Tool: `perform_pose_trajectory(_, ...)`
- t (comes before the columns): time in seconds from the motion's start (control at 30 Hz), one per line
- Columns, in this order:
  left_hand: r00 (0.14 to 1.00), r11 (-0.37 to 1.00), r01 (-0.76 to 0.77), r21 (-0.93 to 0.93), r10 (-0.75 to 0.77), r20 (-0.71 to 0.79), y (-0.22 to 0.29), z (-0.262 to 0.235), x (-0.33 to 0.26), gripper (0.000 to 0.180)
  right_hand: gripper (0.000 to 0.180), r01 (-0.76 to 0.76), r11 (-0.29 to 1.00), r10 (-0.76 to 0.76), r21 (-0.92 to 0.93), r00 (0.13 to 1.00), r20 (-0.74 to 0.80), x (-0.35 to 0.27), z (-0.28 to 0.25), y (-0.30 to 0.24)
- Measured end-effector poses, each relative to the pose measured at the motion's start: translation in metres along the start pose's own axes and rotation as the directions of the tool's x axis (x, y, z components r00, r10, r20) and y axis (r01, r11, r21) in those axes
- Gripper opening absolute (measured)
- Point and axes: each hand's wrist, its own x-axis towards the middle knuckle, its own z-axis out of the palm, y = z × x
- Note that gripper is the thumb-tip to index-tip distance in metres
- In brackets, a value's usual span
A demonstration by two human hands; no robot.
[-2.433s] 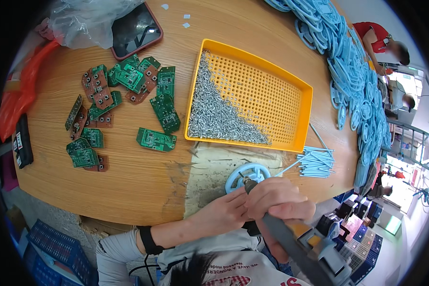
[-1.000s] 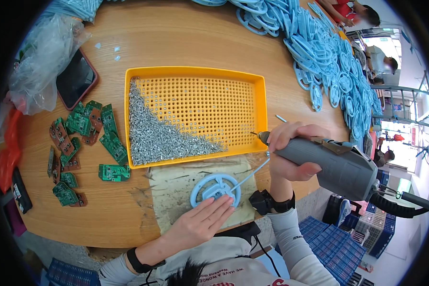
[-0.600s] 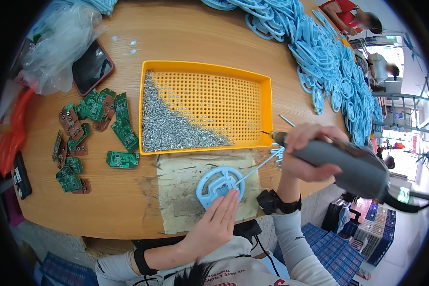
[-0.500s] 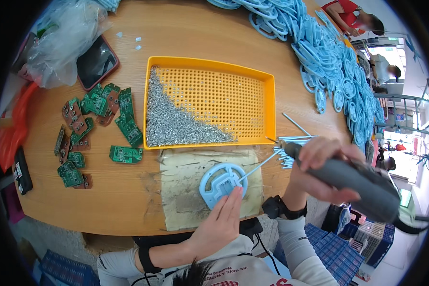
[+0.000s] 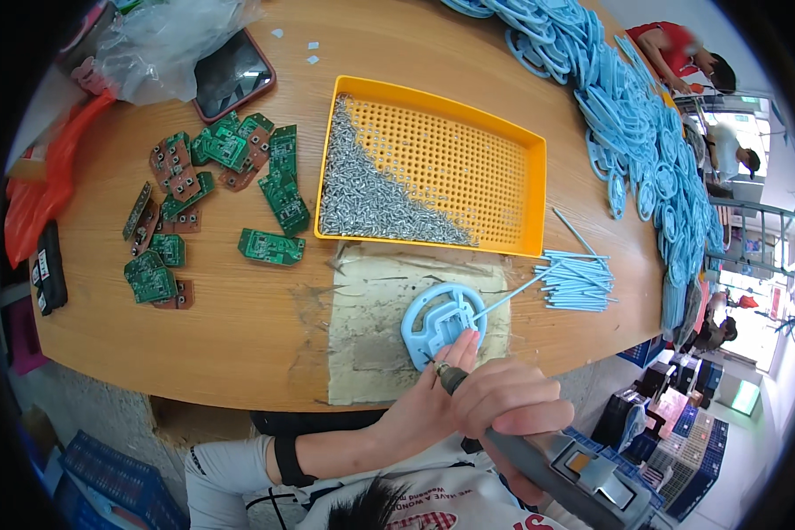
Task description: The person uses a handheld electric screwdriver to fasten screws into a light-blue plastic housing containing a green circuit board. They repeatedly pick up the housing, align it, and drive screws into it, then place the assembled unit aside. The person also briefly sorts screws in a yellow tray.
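Right fingers (image 5: pixel 499 386), gripping the driver (image 5: pixel 548 455), neared the rounded blue frame (image 5: pixel 449 329), left fingers (image 5: pixel 459 350) straight.

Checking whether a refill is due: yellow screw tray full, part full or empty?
Part full: the screws heap along the left and near side, while much of the yellow tray's perforated floor shows.

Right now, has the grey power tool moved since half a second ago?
Yes: against the yellow tray, the power tool moved left and down in view.
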Motion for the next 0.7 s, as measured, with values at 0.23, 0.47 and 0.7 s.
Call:
perform_pose_trajectory(0.23, 0.985, 0.464, -0.097, -0.88, -0.084, -0.153, 0.0, 0.02, 0.001, 0.055, 0.054, -0.02, 0.997, 0.025, -0.073, 0.996, 0.08, -0.013, -0.003, 0.007)
perform_pose_trajectory(0.47, 0.844, 0.985, -0.021, -0.169, -0.073, -0.531, -0.001, 0.029, 0.0, 0.048, 0.064, 0.098, 0.995, -0.098, -0.025, 0.995, -0.001, -0.013, 0.011, 0.021)
perform_pose_trajectory(0.7, 0.903, 0.974, -0.069, -0.216, -0.031, -0.429, 0.011, 0.054, 0.007, 0.057, 0.052, 0.056, 0.994, -0.07, 0.09, 0.985, 0.155, 0.003, -0.003, 0.034)
